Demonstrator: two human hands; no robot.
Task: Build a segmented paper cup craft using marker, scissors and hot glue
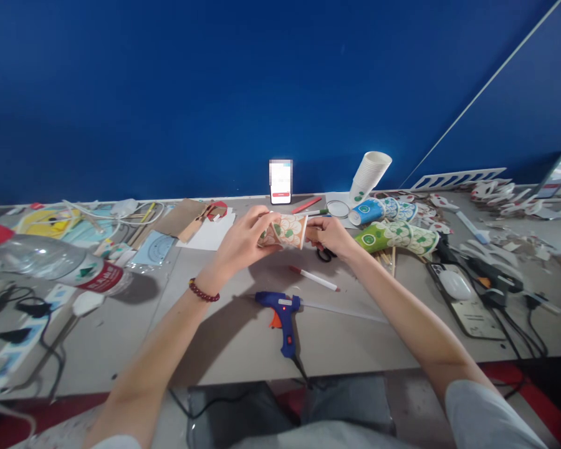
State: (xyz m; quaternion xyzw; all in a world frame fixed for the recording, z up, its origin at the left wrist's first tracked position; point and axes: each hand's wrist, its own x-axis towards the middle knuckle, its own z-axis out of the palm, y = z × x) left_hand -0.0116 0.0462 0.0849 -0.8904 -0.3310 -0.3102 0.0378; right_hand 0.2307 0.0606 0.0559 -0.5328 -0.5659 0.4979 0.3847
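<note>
I am reaching forward with both arms, and my bare left forearm (168, 333) and right forearm (411, 305) are slanting inward. My left hand (245, 240) is curving in a grip, its fingers (265, 221) arching over the top and its thumb (268, 250) lying lower, pointing toward the right. My right hand (334, 236) is facing it, just across a small gap, with its fingers (315, 231) bending and pointing left. Both wrists are sitting a little lower than the hands, and my elbows are spreading wider apart.
</note>
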